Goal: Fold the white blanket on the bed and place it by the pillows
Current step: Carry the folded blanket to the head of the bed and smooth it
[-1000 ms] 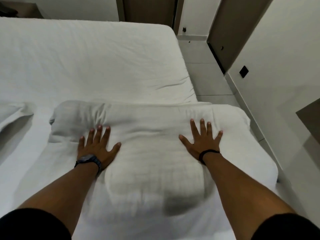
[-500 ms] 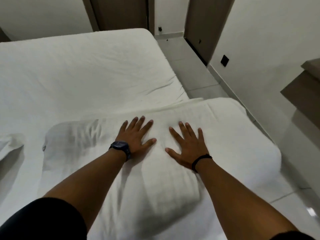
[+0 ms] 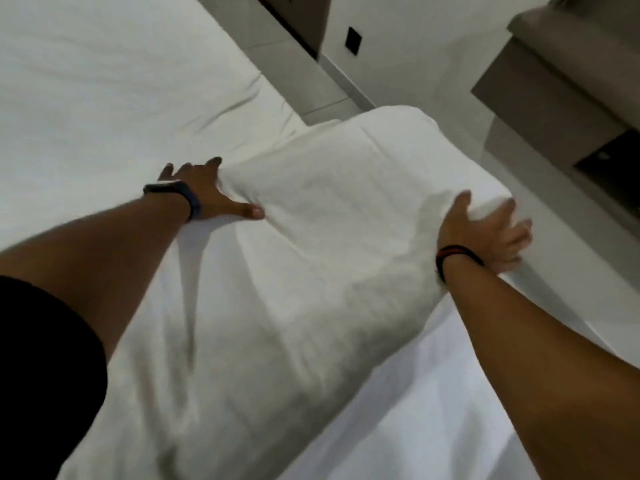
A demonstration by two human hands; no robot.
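The white blanket (image 3: 329, 244) lies folded into a thick long bundle across the bed (image 3: 104, 84), its right end near the mattress edge. My left hand (image 3: 204, 192) rests flat on the sheet against the blanket's far left edge, fingers spread, thumb touching a fold. At the blanket's right end, my right hand (image 3: 485, 230) is blurred, with its thumb on top and its spread fingers curving over the end. Neither hand has closed on the cloth. No pillows are in view.
To the right of the bed runs a narrow strip of pale tiled floor (image 3: 571, 271). A brown wall-mounted shelf unit (image 3: 554, 84) juts out at the upper right. A dark socket plate (image 3: 354, 41) sits low on the white wall.
Both hands have slid apart from the blanket's middle to its two ends. The view has swung right and down, so the bundle now runs diagonally.
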